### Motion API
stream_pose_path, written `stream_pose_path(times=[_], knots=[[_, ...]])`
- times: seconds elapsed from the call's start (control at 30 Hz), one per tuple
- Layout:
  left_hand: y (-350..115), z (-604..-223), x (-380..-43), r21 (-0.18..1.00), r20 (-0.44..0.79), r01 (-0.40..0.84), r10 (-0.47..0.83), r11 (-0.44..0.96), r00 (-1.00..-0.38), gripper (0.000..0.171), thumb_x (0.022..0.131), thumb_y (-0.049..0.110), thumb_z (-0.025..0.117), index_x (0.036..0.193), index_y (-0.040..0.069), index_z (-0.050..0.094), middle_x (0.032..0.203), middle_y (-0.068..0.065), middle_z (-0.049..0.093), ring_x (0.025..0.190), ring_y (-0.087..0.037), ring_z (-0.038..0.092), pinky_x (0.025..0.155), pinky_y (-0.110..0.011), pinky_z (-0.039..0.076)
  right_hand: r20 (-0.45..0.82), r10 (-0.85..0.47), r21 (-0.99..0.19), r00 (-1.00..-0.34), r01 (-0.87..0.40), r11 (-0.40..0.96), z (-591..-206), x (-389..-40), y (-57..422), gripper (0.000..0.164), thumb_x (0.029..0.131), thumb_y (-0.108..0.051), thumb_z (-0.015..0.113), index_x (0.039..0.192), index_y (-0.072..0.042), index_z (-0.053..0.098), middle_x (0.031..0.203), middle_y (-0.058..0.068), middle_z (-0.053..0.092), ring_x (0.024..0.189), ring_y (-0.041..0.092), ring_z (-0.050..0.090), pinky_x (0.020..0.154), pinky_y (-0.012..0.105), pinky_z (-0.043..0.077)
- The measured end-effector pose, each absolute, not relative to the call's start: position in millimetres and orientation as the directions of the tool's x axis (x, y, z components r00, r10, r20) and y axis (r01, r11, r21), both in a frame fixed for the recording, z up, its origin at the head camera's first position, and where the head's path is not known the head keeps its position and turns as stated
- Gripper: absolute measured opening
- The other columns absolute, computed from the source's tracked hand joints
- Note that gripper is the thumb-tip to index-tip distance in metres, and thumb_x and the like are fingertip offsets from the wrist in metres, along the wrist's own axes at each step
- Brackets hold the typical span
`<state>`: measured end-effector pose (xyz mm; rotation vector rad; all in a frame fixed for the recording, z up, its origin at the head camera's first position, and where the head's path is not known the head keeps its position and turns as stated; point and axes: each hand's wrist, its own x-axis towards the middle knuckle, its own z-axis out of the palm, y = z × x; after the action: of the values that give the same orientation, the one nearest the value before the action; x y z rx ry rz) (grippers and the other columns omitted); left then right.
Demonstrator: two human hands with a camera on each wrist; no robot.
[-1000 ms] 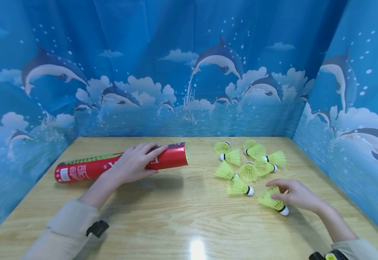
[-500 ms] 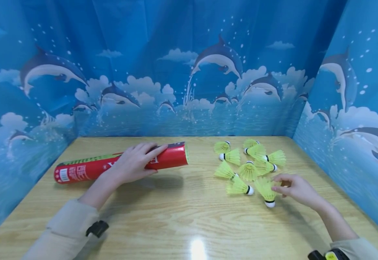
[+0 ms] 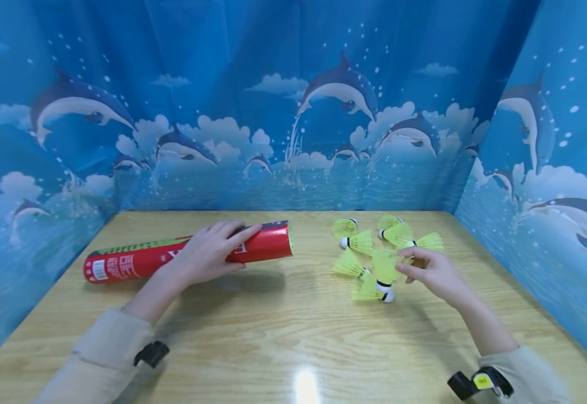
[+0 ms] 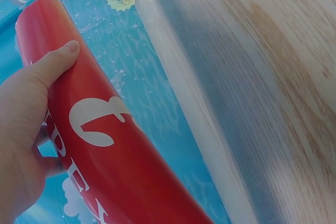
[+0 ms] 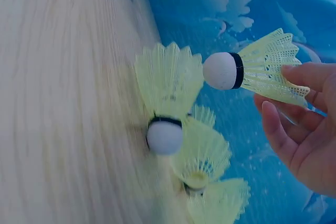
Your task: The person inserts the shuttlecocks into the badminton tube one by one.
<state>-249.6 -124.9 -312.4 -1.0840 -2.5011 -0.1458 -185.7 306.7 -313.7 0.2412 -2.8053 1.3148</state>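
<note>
My left hand (image 3: 204, 255) grips a red shuttlecock tube (image 3: 268, 244) from above, its right end tipped up off the table with the rim facing right. In the left wrist view the thumb lies along the tube (image 4: 115, 145). My right hand (image 3: 437, 275) pinches a yellow shuttlecock (image 3: 386, 266) by the edge of its skirt, white cork pointing down and toward the front. The right wrist view shows that shuttlecock (image 5: 268, 66) held above the others, fingers (image 5: 307, 77) at the skirt's rim.
Several yellow shuttlecocks lie in a loose group on the right half of the wooden table (image 3: 253, 336), among them one at the back (image 3: 345, 228) and one at the front (image 3: 366, 290). A blue dolphin curtain (image 3: 248, 112) encloses the back and sides.
My right hand has lifted its shuttlecock and carried it left and back, over the group; its cork has swung from pointing right to pointing down. The left hand and tube stay put.
</note>
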Motion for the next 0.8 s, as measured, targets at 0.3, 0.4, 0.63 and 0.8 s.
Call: stream_pose_path(times=[0.3,0.4,0.63,0.8], knots=[[-124,-312,-250,-0.062,0.394,0.721,0.681,0.690,-0.618,0.099,0.059,0.024,0.089,0.143,0.021,0.035,0.128,-0.012,0.050,0.114,-0.029,0.046,0.084,-0.053,0.046,0.127,-0.146,-0.866,-0.981,-0.182,0.466,-317,-202,271,0.033,0.088,-0.012,0.063,0.114,0.009,0.056,0.108,0.022,0.057,0.075,0.023,0.066,0.077,0.042,0.053],[-123,-312,-250,-0.065,0.393,0.725,0.685,0.686,-0.613,0.099,0.060,0.025,0.088,0.143,0.020,0.035,0.128,-0.012,0.050,0.114,-0.029,0.047,0.084,-0.053,0.046,0.127,-0.145,-0.882,-0.981,-0.178,0.436,-318,-207,260,0.032,0.089,-0.012,0.063,0.113,0.008,0.056,0.111,0.022,0.055,0.077,0.024,0.067,0.079,0.042,0.052],[-124,-312,-249,-0.069,0.393,0.726,0.688,0.684,-0.610,0.098,0.060,0.026,0.088,0.143,0.021,0.035,0.128,-0.011,0.050,0.114,-0.028,0.047,0.083,-0.052,0.047,0.149,-0.121,-0.923,-0.981,-0.183,0.339,-314,-216,233,0.030,0.090,-0.016,0.062,0.108,0.007,0.057,0.104,0.018,0.060,0.081,0.027,0.067,0.085,0.040,0.050],[-124,-312,-249,-0.062,0.389,0.726,0.686,0.685,-0.615,0.099,0.060,0.026,0.088,0.143,0.021,0.035,0.128,-0.011,0.050,0.114,-0.028,0.047,0.083,-0.052,0.047,0.196,-0.114,-0.948,-0.974,-0.218,0.230,-314,-224,214,0.026,0.089,-0.010,0.062,0.104,0.010,0.057,0.101,0.012,0.057,0.076,0.017,0.067,0.082,0.036,0.051]])
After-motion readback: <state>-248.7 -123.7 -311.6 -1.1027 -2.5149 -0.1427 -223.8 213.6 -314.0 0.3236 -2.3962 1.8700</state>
